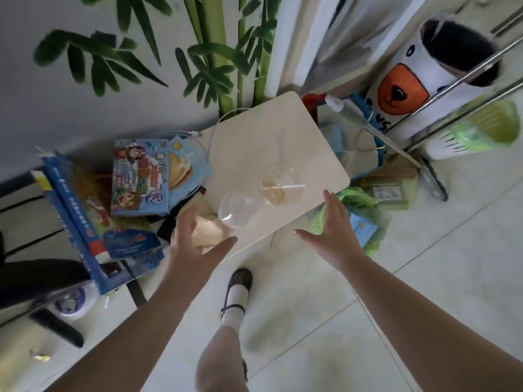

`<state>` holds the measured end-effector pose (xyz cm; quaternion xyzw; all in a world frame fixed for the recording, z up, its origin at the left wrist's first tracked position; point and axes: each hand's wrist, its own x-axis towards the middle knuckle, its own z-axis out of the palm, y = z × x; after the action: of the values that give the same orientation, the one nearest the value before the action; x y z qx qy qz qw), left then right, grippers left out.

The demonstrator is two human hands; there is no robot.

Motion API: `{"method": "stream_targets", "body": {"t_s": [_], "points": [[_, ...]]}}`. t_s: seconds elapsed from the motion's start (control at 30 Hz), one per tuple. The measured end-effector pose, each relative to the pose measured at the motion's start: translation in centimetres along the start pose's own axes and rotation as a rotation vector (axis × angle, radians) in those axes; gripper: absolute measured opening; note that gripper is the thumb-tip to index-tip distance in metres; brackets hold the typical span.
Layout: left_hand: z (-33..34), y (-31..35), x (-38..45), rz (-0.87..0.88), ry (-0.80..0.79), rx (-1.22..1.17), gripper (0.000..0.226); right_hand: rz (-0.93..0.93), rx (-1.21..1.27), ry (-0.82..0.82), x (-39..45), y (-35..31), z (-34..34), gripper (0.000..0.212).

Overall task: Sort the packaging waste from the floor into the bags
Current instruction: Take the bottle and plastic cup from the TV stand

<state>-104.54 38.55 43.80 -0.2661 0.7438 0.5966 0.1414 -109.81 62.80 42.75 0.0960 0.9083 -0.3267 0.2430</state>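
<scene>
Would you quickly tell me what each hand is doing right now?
Left hand: open, fingers spread, holding nothing.
Right hand: open, fingers straight, holding nothing.

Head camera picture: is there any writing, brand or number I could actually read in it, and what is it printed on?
"VS": on the white bag with the bear face, near its lower edge.
Blue book spine: white lettering, too blurred to read.
Cartoon box: colourful lettering, too blurred to read.
Green box: a label, too small to read.
Nothing else legible.
</scene>
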Motion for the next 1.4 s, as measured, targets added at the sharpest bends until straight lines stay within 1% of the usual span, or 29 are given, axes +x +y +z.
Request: {"method": "stream_targets", "body": {"t_s": [0.1,0.13,0.27,0.33,0.37,0.43,0.5,0.57,0.63,0.7,0.77,0.83,0.9,1.03,1.13,1.17,1.23,1.3,1.4], "points": [[2.2,1.1,2.5,-0.030,-0.001,-0.001,0.104,-0.165,-0.186,-0.031,4.9,0.0,-0.5,0.109],[2.7,1.2,3.3,-0.035,0.001,0.008,0.103,-0.234,-0.248,-0.049,6.4,-0.1,-0.6,0.113],[4.4,1.3,5.4,-0.017,0.005,0.014,0.080,-0.532,-0.477,-0.176,11.1,-0.1,-0.8,0.119],[5.1,1.4,5.8,0.000,0.029,0.016,0.062,-0.725,-0.602,-0.240,12.9,0.4,-0.6,0.116],[5.4,1.4,6.0,0.004,0.040,0.025,0.057,-0.797,-0.649,-0.266,13.6,0.6,-0.4,0.114],[5.8,1.3,5.9,0.020,0.055,0.053,0.055,-0.864,-0.707,-0.300,14.7,0.8,0.1,0.110],[6.0,1.4,5.1,0.014,0.081,0.059,0.053,-0.894,-0.716,-0.271,15.1,0.6,0.5,0.106],[6.3,1.7,4.0,-0.040,0.103,-0.053,0.047,-0.912,-0.700,-0.239,14.9,0.2,0.6,0.100],[6.4,2.0,2.4,-0.097,0.148,-0.174,0.044,-0.938,-0.666,-0.242,14.0,-0.3,0.3,0.093],[6.2,2.3,0.1,-0.131,0.215,-0.246,0.043,-0.956,-0.643,-0.261,12.5,-1.2,-0.4,0.092],[5.5,2.8,-2.9,-0.137,0.275,-0.296,0.043,-0.948,-0.609,-0.288,10.3,-2.7,-1.5,0.093],[4.2,3.3,-6.6,-0.134,0.346,-0.325,0.045,-0.968,-0.543,-0.349,7.0,-4.8,-2.6,0.090],[2.5,3.5,-10.9,-0.143,0.458,-0.364,0.045,-1.024,-0.489,-0.450,2.8,-7.5,-3.4,0.087],[-0.7,2.4,-20.7,-0.227,0.702,-0.440,0.047,-1.195,-0.520,-0.601,-6.5,-13.2,-2.7,0.093],[-3.2,0.6,-28.2,-0.265,0.894,-0.485,0.053,-1.383,-0.552,-0.669,-13.8,-17.8,-0.1,0.093],[-4.1,-0.1,-30.8,-0.274,0.955,-0.518,0.052,-1.437,-0.566,-0.706,-16.3,-19.2,1.1,0.093],[-5.9,-1.7,-36.3,-0.252,1.071,-0.625,0.042,-1.534,-0.607,-0.773,-21.6,-21.5,3.9,0.094],[-7.6,-3.8,-41.8,-0.239,1.174,-0.701,0.040,-1.644,-0.639,-0.818,-27.0,-23.2,7.1,0.095],[-10.3,-6.9,-50.4,-0.250,1.323,-0.772,0.040,-1.744,-0.651,-0.934,-35.4,-24.3,12.3,0.089]]}}
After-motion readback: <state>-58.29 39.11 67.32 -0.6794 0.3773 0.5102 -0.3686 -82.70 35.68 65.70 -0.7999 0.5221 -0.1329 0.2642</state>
